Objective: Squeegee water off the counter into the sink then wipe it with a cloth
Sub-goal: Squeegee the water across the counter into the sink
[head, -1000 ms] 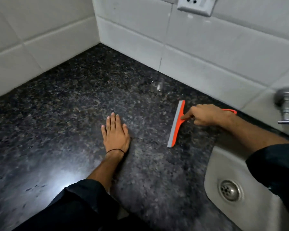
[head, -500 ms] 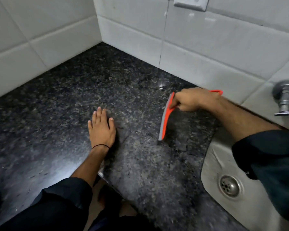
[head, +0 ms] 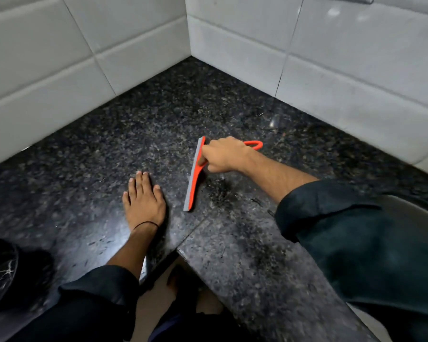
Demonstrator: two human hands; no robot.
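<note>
Squeegeeing step; orange plastic grey-bladed squeegee [head: 194, 176] on dark speckled granite table [head: 84, 169], right hand [head: 223, 156] fingers grasping it; left hand [head: 145, 201] flat, released. Next: firm pull rightward.

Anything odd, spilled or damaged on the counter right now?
Nothing stands out. The right hand grips the orange squeegee, blade on the counter; the left hand rests flat beside it. Only dark, wet-looking streaks show near the blade.

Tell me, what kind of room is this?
Probably a kitchen. A dark speckled stone counter meets white tiled walls in a corner, and the right hand holds an orange squeegee on it. A sink edge seems to show at far right.
</note>
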